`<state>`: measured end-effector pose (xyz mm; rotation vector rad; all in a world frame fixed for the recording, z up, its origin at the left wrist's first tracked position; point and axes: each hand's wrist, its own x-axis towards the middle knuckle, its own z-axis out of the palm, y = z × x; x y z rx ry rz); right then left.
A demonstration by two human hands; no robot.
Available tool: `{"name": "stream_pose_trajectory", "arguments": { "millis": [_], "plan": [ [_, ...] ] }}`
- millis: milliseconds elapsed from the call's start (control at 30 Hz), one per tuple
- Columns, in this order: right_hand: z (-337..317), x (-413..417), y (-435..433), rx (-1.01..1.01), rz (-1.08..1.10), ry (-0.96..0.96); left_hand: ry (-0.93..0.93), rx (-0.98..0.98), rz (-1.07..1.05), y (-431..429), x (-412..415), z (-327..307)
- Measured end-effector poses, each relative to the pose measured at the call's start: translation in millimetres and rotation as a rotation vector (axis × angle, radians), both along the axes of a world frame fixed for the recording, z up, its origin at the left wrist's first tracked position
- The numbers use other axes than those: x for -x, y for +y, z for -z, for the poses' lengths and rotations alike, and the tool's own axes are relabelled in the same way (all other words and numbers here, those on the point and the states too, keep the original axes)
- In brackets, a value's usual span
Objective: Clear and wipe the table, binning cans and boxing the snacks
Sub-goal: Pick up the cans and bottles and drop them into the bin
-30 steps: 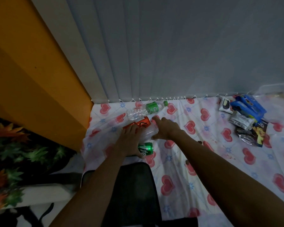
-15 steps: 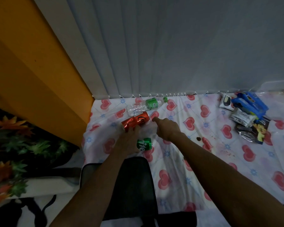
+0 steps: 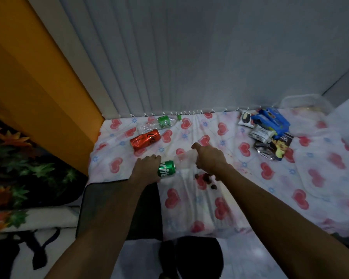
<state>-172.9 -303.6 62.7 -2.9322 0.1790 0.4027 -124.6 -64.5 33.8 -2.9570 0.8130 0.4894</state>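
Sprite can (image 3: 167, 168) | held just nearer us than the red cola can (image 3: 145, 139) | our left hand (image 3: 147, 168) gripped it, presumably for binning | our right hand (image 3: 211, 161) curled its fingers round a clear bottle (image 3: 184, 159)

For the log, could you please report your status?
Left hand grips green can. Right hand curled, hold unclear. Red can, bottle lying beyond. Crumbs by right wrist.

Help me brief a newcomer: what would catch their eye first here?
The heart-print tablecloth, then the left hand holding a green can near its front edge, the right hand just beside. A red can lies on its side behind, and snack packets are heaped at the far right.
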Motion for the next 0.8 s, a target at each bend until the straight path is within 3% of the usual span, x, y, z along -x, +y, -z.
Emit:
{"name": "stream_pose_trajectory", "arguments": {
  "millis": [433,800],
  "plan": [
    [-12,179,-58,-0.071,-0.081,-0.035,0.043,-0.019,-0.125,-61,195,-13],
    [62,281,-65,-0.143,-0.083,0.01,0.151,-0.055,-0.155,-69,296,46]
  ]
}}
